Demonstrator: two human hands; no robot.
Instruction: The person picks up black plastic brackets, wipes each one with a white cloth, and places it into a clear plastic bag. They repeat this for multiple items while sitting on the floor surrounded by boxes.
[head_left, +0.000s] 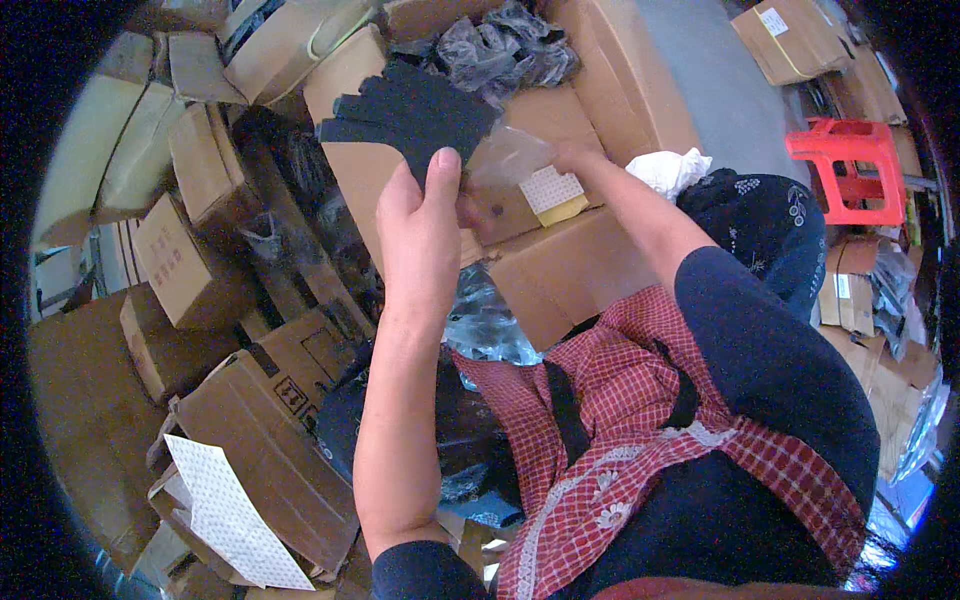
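Note:
My left hand (425, 205) is closed around black gloves (415, 115), thumb on top. Their fingers fan out to the far left, over the edge of an open cardboard box (575, 275). Just right of the gloves hangs a clear plastic bag (512, 155). My right hand (578, 163) pinches the bag at its right side; some of its fingertips are hidden. Below that hand is a small white sheet with rows of dots (551, 187), a yellow piece (563, 211) along its lower edge. Crumpled dark plastic bags (505, 48) fill the far end of the box.
Cardboard boxes (190, 260) are piled on the left. A larger dotted white sheet (235, 515) lies on a carton at lower left. On the right stands a red plastic stool (850, 170), with more cartons (790, 40) behind. White crumpled plastic (668, 173) sits by my right forearm.

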